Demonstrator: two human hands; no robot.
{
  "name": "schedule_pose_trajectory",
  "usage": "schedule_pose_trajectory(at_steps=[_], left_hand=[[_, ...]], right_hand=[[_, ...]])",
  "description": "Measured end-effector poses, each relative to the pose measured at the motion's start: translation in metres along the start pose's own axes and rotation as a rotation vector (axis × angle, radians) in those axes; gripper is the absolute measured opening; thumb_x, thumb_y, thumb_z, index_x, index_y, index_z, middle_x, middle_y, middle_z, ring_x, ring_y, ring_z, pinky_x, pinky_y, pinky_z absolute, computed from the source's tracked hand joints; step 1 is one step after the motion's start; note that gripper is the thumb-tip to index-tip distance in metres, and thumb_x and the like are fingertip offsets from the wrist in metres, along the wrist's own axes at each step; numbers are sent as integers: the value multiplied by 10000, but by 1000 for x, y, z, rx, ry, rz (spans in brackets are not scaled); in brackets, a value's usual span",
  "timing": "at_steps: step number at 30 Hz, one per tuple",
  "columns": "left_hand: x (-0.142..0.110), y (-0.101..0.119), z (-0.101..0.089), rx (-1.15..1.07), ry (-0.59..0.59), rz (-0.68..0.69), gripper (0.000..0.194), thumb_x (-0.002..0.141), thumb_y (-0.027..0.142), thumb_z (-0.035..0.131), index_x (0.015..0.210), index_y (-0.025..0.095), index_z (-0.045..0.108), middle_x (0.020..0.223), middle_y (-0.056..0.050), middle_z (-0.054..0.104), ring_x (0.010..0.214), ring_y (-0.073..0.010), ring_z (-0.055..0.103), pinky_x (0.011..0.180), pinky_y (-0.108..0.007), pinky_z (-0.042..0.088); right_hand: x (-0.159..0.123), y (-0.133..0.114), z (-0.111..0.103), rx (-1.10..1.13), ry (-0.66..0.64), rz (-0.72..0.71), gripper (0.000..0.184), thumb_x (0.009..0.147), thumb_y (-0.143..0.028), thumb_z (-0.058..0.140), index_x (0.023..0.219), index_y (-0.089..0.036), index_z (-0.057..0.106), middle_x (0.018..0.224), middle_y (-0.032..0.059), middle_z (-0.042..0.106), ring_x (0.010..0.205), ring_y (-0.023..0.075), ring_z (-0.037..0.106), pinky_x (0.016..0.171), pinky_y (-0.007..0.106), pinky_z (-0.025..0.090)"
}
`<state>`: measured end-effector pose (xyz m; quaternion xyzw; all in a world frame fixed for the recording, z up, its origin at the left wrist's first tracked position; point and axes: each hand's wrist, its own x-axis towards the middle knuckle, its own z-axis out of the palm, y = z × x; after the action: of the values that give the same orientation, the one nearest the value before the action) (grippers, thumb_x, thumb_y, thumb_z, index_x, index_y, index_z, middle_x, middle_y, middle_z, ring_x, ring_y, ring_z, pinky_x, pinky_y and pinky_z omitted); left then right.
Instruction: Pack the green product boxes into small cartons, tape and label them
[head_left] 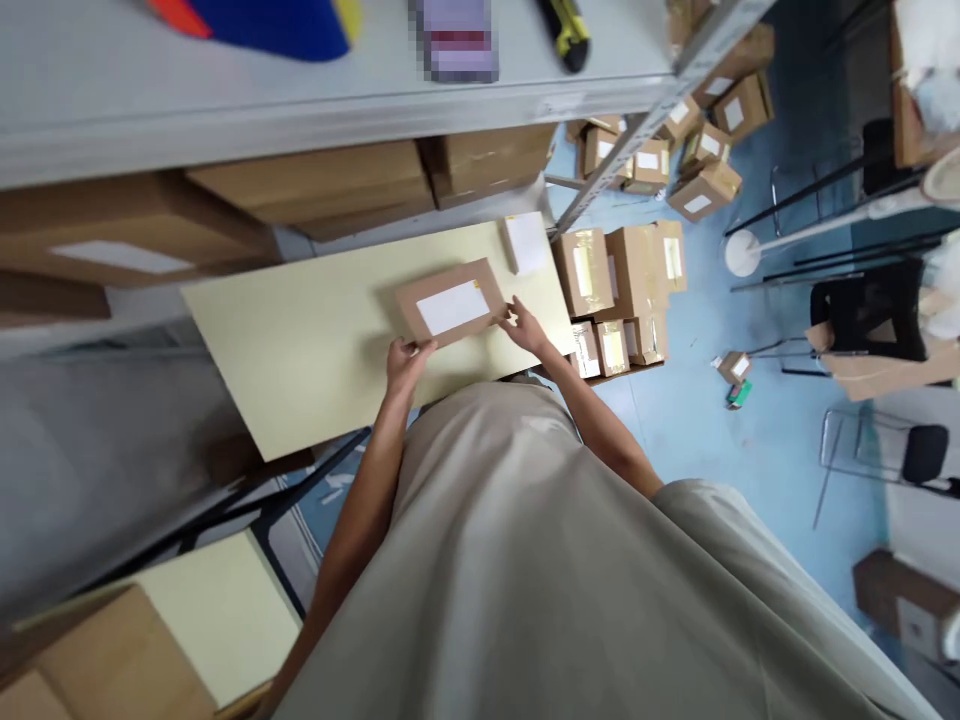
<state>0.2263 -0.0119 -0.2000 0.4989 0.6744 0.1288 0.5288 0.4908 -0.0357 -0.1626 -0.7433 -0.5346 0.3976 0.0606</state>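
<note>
- Gripping cardboard box (pixel 454 304) in both hands: closed at the near left corner with left hand (pixel 406 367), pinching near the near right corner with right hand (pixel 527 329).
- Reaching forward with both bare forearms, either side of grey garment (pixel 487 540); bent at the left wrist, slanting inward from the right elbow.
- Holding the cardboard box over surface (pixel 315 350), slightly askew to its edges; hard to tell whether touching it or just raised.
- Counting on the cardboard box: one white label (pixel 442 311), face up, with a small yellow mark at one corner.
- Counting one small white box (pixel 527 243) on the surface, near its far right corner, apart from both hands.
- Seeing on shelf (pixel 225 120) one utility knife (pixel 566 35), one pixelated item (pixel 457 40) and one blue object (pixel 277 25) with red and yellow parts, all three cut off by the upper edge or nearly so.
- Making out at least three larger cartons (pixel 315 185) under the shelf, partly hidden by it.
- Finding more taped cartons (pixel 622 280) just beyond the right end, overlapping too much for a sure count.
- Hidden: underside of the cardboard box and some fingertips beneath it.
</note>
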Motion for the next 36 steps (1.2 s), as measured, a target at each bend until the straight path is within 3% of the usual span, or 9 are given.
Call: schedule_pose_trajectory(at_steps=[6,10,14,18,25,28,31,34,36], left_hand=[[-22,48,24,-157,288,-38,454,859,505,827,1156,197,675,1230,-133,818,1270,-309,764,1136,-449,610],[-42,95,72,-211,337,88,564,854,475,866,1270,139,685,1272,-175,799,1277,-319,770,1190,-486,595],[-71,143,142,-100,132,301,533,895,504,860,1274,146,750,1336,-169,756,1288,-319,769,1194,-481,612],[-95,179,217,133,-153,461,475,987,483,782,1345,170,770,1345,-139,711,1264,-279,776,1174,-417,625],[-94,210,359,584,-576,564,479,979,333,761,1428,167,742,1423,-201,712,1293,-368,753,1182,-512,595],[-75,224,420,757,-642,587,531,941,311,786,1434,122,729,1433,-245,724,1396,-450,679,1230,-569,536],[-54,236,469,779,-711,611,589,923,246,768,1498,146,690,1451,-216,742,1452,-429,646,1279,-553,488],[-43,239,498,824,-729,604,683,915,188,744,1582,100,625,1566,-237,686,1546,-408,584,1339,-533,424],[-46,233,501,868,-761,580,636,941,187,722,1560,64,640,1578,-258,678,1542,-403,597,1338,-517,427]], right_hand=[[-15,46,-23,357,131,-98,792,1055,-387,688,1752,-99,447,1641,218,660,1462,361,678,1252,509,523],[-55,107,-53,630,270,-70,802,1017,-596,772,1674,-174,591,1599,168,707,1467,381,691,1264,519,534],[-109,186,-65,964,409,16,821,948,-751,780,1568,-219,702,1552,117,746,1429,374,718,1269,525,543],[-167,254,-56,1237,594,172,850,886,-753,836,1535,-219,715,1522,124,762,1473,367,684,1287,514,531],[-235,346,-21,1266,804,541,646,882,-648,820,1335,-190,764,1390,151,823,1298,333,774,1216,522,568],[-230,374,-14,1228,833,646,581,900,-597,806,1324,-202,756,1340,142,839,1297,327,769,1187,525,583],[-201,394,-15,1219,827,669,592,930,-540,798,1414,-206,720,1381,137,825,1344,311,742,1194,502,579],[-162,407,-15,1224,749,687,631,960,-515,768,1507,-213,679,1466,119,792,1415,293,702,1239,491,546],[-142,412,-12,1223,692,729,597,948,-501,773,1459,-195,724,1491,141,775,1453,317,680,1283,509,504]])
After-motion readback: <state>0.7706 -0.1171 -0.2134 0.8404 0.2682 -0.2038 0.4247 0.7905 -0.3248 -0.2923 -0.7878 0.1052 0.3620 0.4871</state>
